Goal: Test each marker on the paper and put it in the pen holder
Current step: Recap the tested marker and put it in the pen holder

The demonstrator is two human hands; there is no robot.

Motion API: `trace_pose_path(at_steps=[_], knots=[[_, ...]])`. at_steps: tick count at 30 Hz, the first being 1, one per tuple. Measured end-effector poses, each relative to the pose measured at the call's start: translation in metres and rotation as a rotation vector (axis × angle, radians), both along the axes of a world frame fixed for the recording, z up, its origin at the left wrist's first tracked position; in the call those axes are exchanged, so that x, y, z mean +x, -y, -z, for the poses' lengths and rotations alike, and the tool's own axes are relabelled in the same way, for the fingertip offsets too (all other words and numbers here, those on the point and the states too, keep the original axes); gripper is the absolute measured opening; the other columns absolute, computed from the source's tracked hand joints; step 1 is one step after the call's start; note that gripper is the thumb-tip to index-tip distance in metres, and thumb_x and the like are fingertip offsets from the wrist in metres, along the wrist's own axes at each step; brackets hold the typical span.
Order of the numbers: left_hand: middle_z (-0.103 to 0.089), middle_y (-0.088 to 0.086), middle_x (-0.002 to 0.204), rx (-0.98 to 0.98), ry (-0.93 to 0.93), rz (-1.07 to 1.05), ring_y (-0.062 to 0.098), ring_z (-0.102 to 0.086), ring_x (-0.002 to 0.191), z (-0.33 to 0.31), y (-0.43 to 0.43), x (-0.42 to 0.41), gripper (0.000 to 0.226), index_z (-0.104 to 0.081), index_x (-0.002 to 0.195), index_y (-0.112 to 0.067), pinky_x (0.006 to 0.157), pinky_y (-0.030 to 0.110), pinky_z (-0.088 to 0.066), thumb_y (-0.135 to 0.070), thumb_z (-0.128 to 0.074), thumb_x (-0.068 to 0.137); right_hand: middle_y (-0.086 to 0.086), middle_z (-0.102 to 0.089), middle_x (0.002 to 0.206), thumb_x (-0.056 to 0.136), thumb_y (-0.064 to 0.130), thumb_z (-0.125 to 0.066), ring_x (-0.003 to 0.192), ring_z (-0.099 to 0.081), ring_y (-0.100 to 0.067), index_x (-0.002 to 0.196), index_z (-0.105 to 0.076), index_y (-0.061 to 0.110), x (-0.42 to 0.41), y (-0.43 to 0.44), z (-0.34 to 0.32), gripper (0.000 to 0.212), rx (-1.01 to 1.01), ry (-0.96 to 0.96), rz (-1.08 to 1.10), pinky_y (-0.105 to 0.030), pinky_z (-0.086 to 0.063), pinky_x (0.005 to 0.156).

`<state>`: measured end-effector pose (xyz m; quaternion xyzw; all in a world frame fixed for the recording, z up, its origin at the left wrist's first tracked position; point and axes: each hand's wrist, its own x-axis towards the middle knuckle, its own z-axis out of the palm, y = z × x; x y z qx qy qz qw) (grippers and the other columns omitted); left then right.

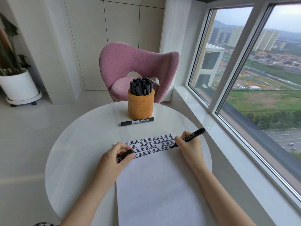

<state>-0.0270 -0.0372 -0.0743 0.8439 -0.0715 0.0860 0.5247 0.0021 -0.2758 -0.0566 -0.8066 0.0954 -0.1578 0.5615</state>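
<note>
A white sheet of paper (156, 185) lies on the round white table (78, 144), its top rows filled with black written characters. My right hand (187, 145) grips an uncapped black marker (193, 135), its tip touching the paper at the right end of the second row. My left hand (115, 155) rests on the paper's left side and pinches the black cap (126, 153). A capped black marker (137, 121) lies on the table in front of the orange carved pen holder (140, 103), which holds several black markers.
A pink chair (138, 67) stands behind the table. A window sill (228, 152) and large window run along the right. A potted plant in a white pot (19, 85) sits on the floor at far left.
</note>
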Motion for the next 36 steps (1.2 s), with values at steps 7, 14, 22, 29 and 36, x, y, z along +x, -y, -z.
trace_pose_path(at_steps=[7, 14, 22, 29, 36], knots=[[-0.066, -0.024, 0.091, -0.006, 0.006, 0.003, -0.009, -0.06, 0.076, -0.0001, -0.0001, 0.0006, 0.017, -0.061, 0.083, -0.026, 0.068, 0.004, -0.039, -0.016, -0.073, 0.079, 0.013, -0.031, 0.042, 0.081, 0.003, -0.06, 0.041, -0.023, -0.006, 0.058, -0.034, 0.011, -0.0019, 0.0007, -0.0016, 0.035, 0.05, 0.015, 0.007, -0.015, -0.019, 0.041], [-0.067, -0.023, 0.09, -0.044, 0.001, 0.016, -0.004, -0.062, 0.083, 0.0019, 0.0001, 0.0019, 0.017, -0.061, 0.083, -0.025, 0.072, 0.007, -0.042, -0.014, -0.073, 0.078, -0.009, -0.036, 0.058, 0.081, 0.003, -0.059, 0.041, -0.024, -0.007, 0.059, -0.037, 0.009, -0.0023, -0.0016, -0.0024, 0.031, 0.002, 0.011, -0.026, -0.015, -0.019, 0.041], [-0.067, -0.021, 0.09, -0.052, -0.003, 0.019, -0.003, -0.062, 0.083, 0.0021, 0.0001, 0.0015, 0.017, -0.061, 0.084, -0.025, 0.072, 0.008, -0.042, -0.014, -0.073, 0.078, 0.001, -0.029, 0.052, 0.08, 0.002, -0.059, 0.042, -0.023, -0.007, 0.058, -0.033, 0.011, -0.0022, -0.0003, -0.0017, 0.035, 0.007, 0.022, 0.009, -0.016, -0.018, 0.042], [-0.066, -0.024, 0.092, -0.044, 0.005, 0.015, -0.005, -0.061, 0.084, -0.0005, 0.0004, -0.0002, 0.017, -0.061, 0.084, -0.024, 0.072, 0.005, -0.041, -0.013, -0.073, 0.078, 0.006, -0.028, 0.049, 0.081, -0.002, -0.058, 0.042, -0.022, -0.006, 0.058, -0.031, 0.012, -0.0015, -0.0004, -0.0022, 0.038, 0.026, 0.025, 0.037, -0.018, -0.016, 0.04], [-0.066, -0.024, 0.089, -0.049, 0.018, 0.007, -0.008, -0.059, 0.074, -0.0032, 0.0017, -0.0009, 0.015, -0.062, 0.085, -0.019, 0.067, 0.003, -0.039, -0.011, -0.072, 0.079, 0.0, -0.032, 0.052, 0.078, 0.0, -0.054, 0.043, -0.024, -0.008, 0.059, -0.034, 0.012, -0.0022, 0.0013, -0.0039, 0.031, 0.108, 0.001, 0.074, -0.02, -0.019, 0.043]])
